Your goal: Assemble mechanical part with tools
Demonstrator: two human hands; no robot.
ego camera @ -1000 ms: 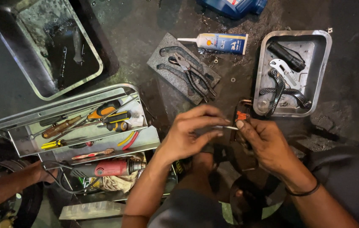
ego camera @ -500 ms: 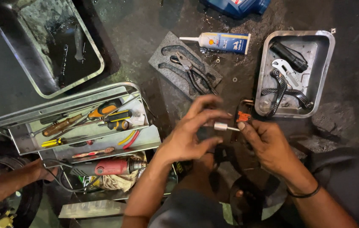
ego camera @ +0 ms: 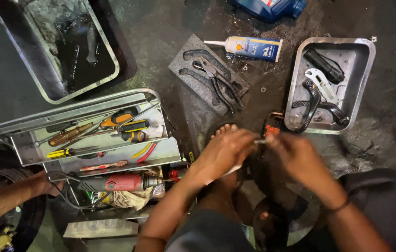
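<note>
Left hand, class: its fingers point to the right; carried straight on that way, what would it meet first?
The left hand would first meet the small metal piece at its fingertips, then the right hand pinching the other end. Motion blur leaves depth unclear.

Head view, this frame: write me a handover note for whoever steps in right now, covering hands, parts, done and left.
Left hand: fingers pinched on one end of a small silver metal pin; blurred, so the grip is unclear.
Right hand: closed around the pin's other end, beside a small orange-and-black part.
Nearby: black pliers on a grey foam pad; white glue tube; square metal tray with black and silver parts; open metal toolbox of screwdrivers; red power tool. Another person's arm reaches in at lower left.
Done: pin in hand. Left: cannot tell from this view.
</note>
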